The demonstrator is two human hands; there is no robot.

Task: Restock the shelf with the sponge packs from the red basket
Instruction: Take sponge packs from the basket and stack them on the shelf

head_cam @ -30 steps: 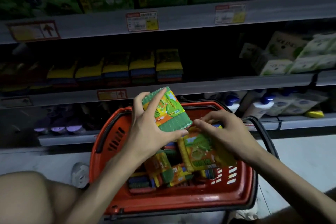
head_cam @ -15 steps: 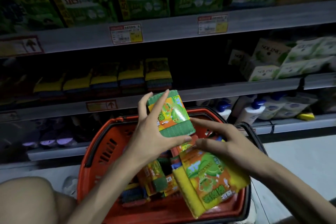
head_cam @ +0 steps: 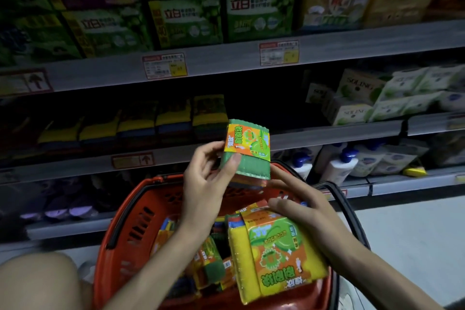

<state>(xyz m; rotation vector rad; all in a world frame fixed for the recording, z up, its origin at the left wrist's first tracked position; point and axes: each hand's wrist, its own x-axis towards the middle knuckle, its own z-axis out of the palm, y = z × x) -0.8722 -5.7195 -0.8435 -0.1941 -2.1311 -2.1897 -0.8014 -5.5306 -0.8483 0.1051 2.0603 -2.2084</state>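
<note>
Green sponge pack (head_cam: 247,148) held up before the shelf (head_cam: 314,133).
The left hand (head_cam: 203,178) pinches it between thumb and fingers; the right hand (head_cam: 302,211) grips a yellow sponge pack (head_cam: 279,254) over the red basket (head_cam: 120,246), where more lie. Placing step: next likely calls for a reach into the gap right of the stacked sponges (head_cam: 173,123).

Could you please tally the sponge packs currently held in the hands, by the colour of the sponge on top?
Green sponge pack, gripped by the left hand: 1
Yellow sponge pack, held by the right hand: 1
Total: 2
The packs left in the red basket overlap too much to count.
</note>
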